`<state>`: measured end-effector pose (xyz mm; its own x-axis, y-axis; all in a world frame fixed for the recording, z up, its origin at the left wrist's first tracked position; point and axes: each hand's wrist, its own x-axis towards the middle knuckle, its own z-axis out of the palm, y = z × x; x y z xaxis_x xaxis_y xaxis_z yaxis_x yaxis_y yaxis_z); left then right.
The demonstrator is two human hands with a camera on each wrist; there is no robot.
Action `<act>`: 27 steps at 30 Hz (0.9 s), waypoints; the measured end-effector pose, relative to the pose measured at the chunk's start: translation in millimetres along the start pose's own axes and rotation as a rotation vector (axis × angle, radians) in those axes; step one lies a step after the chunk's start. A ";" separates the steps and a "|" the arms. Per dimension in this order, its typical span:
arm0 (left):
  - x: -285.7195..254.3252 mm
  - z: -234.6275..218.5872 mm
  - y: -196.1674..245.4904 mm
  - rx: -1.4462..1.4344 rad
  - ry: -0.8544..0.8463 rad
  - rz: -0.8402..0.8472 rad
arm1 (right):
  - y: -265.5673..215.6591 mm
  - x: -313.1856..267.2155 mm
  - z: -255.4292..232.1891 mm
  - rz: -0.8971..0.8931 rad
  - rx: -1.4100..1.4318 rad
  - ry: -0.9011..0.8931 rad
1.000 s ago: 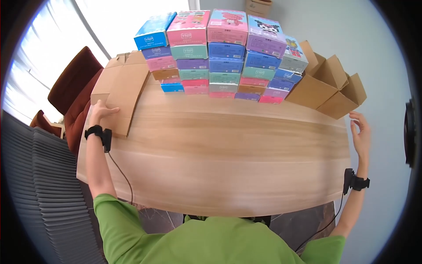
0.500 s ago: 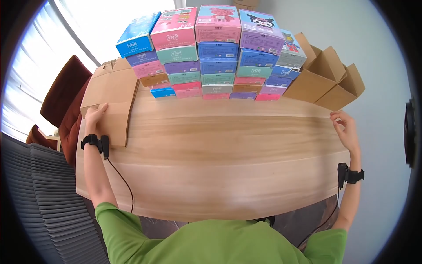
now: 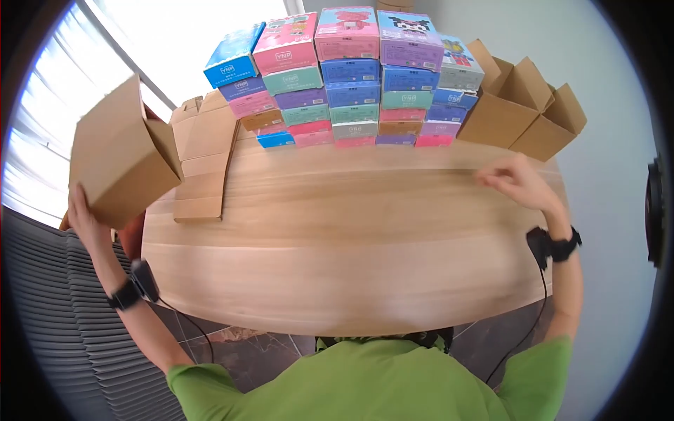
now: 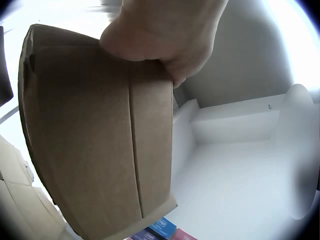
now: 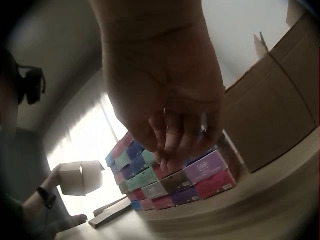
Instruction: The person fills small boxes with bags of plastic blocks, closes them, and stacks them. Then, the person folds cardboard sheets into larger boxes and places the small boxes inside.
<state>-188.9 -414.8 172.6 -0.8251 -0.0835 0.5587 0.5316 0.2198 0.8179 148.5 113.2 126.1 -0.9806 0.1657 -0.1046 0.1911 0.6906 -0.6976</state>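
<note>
Cardboard box (image 3: 121, 158) is up off the table (image 3: 330, 224) now, clamped in my left hand (image 3: 90, 223); blurry right hand (image 3: 521, 182) looks empty, loosely curled.

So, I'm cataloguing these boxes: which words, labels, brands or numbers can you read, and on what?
"YNP": leftmost blue top box; purple box under it; second column's pink top box; mint box under that; fourth column's mint box; fifth column's blue box.
Other print is too small or blurred to read.
</note>
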 end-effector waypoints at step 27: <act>-208.5 124.7 146.0 0.004 -1.052 0.519 | -73.5 -60.0 82.8 -0.882 -0.444 0.700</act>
<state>36.9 -244.0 158.3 -0.2623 0.8613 0.4352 0.8519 -0.0051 0.5236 189.7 -5.8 125.0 -0.5719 -0.2340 0.7863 -0.3988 0.9169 -0.0172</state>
